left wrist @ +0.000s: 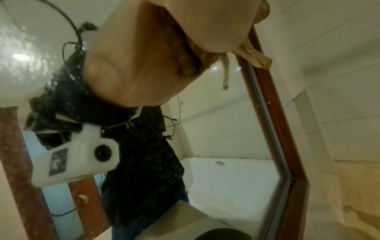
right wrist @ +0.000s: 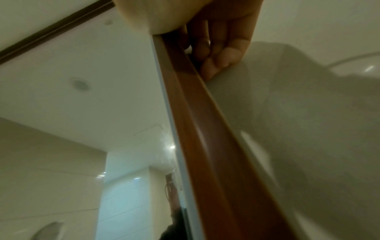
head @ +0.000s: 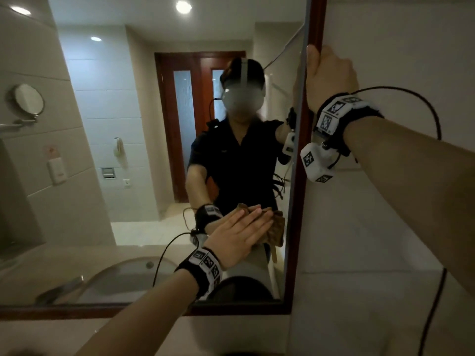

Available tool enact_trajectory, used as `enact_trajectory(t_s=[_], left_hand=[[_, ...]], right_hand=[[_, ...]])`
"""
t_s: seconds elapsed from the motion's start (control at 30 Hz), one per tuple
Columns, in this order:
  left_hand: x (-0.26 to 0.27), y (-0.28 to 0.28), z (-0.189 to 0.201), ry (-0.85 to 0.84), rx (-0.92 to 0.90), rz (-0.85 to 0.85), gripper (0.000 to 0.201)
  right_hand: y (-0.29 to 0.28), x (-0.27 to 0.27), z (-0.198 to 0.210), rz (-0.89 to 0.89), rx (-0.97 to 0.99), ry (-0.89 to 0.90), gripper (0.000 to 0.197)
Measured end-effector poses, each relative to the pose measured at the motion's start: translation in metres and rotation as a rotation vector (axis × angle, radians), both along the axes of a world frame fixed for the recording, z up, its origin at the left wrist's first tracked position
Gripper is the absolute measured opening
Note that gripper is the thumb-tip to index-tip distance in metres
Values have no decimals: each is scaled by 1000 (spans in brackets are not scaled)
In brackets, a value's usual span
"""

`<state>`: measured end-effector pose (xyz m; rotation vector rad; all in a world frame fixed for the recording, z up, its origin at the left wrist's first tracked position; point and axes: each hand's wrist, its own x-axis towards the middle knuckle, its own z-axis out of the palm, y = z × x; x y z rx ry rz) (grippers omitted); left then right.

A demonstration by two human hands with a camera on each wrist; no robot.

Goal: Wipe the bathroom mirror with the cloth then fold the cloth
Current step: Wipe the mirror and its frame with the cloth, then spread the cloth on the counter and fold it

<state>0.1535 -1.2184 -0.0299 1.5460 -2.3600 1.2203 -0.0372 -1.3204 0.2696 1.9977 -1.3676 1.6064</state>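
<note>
Head view. Bathroom mirror [head: 144, 150]: large pane in a red-brown wooden frame [head: 312, 27], set on a pale tiled wall [head: 398, 60]. Its glass reflects a tiled room, a wooden door with frosted panels, ceiling spotlights, a small round wall mirror, and a sink basin at lower left. Beige tabletop [head: 231, 332] runs below the frame. My left hand [head: 237, 237]: grip spread flat, fingers straight and together, pressing the cloth [head: 277, 231] against the glass near the mirror's lower right corner. Cloth: brown, patterned, bunched; it shows past my fingertips on the side toward the frame. My right hand [head: 327, 78]: grip curled round the frame's right upright, higher up, thumb on the glass side, fingers behind the outer edge.

Left wrist view. My left hand [left wrist: 156, 53] fills the top, palm toward the glass. Cloth [left wrist: 257, 55] lies squeezed between palm and mirror, with pale folds and a loose strip hanging out below the hand, just beside the frame [left wrist: 273, 105]. The reflection shows a white bathtub.

Right wrist view. My right hand [right wrist: 218, 40]: fingers bent round the outer edge of the frame [right wrist: 201, 129], tips against the wall [right wrist: 308, 129]. Cloth out of sight here.
</note>
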Motion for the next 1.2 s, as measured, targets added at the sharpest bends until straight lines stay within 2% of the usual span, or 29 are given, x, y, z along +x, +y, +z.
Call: enact_trajectory(t_s=[0.23, 0.3, 0.4, 0.5, 0.57, 0.63, 0.7, 0.8, 0.87, 0.97, 1.03, 1.13, 1.2], left_hand=[[-6, 6, 2, 94, 34, -18, 62], [-12, 9, 5, 148, 49, -47, 58], [-22, 22, 13, 289, 73, -110, 55], [-31, 40, 14, 717, 179, -261, 48], [-40, 57, 8, 1047, 222, -343, 43], [-49, 78, -1, 1355, 283, -399, 32], [-55, 99, -16, 1541, 286, -336, 24], [-52, 125, -51, 1834, 349, -231, 17], [-45, 144, -77, 1984, 418, -209, 23], [-37, 176, -101, 1987, 480, -62, 13], [-32, 199, -118, 1962, 537, -26, 20], [-25, 231, -133, 1934, 604, 3, 25], [-22, 248, -138, 1936, 582, 41, 12]], right_hand=[[16, 2, -32, 40, 86, -63, 55], [24, 1, -54, 89, 139, -71, 51], [36, -1, -107, 154, 173, -128, 39], [65, -7, -174, 222, 19, -162, 27], [99, -7, -215, 416, 56, -120, 17], [134, -4, -251, 648, 266, -69, 19], [161, -1, -281, 798, 463, -64, 24], [189, -1, -319, 848, 691, -137, 18], [204, -2, -343, 830, 821, -121, 16], [221, -2, -378, 754, 896, -46, 6], [233, -2, -397, 753, 962, -54, 8], [252, 4, -411, 744, 1036, -109, 10], [267, 9, -416, 753, 1108, -222, 13]])
